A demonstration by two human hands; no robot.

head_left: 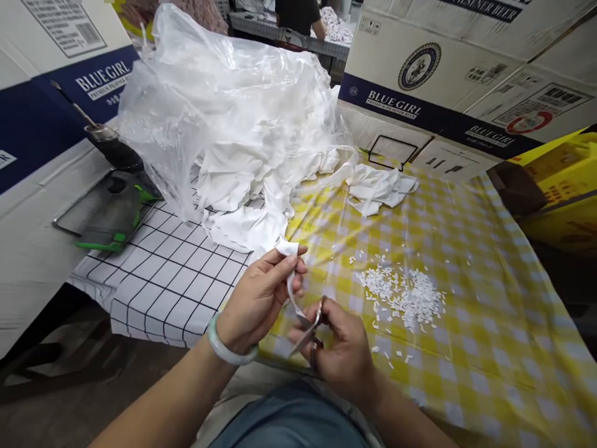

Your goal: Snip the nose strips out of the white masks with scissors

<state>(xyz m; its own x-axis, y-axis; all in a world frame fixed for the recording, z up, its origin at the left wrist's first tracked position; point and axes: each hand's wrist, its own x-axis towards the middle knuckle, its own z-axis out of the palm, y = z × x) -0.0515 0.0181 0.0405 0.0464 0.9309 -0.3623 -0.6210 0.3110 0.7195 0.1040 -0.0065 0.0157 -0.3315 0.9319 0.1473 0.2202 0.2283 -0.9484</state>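
My left hand (268, 289), with a pale bangle at the wrist, pinches the end of a white garment (254, 227) between thumb and fingers. A narrow white strap (291, 289) hangs from that pinch toward my right hand (342, 345). Fingers of the right hand are closed through the handles of metal scissors (306, 336), whose blades are parted near the strap's lower end. Motion blur hides whether the blades touch the strap. More white cloth lies heaped behind, partly inside a clear plastic bag (186, 81).
A pile of small white snippets (405, 295) lies on the yellow checked tablecloth (489, 311). One white garment (380, 186) rests farther back. Beer cartons (420, 68) stand behind and at left, near a grey-green power tool (116, 205). Another person (298, 18) is in the background.
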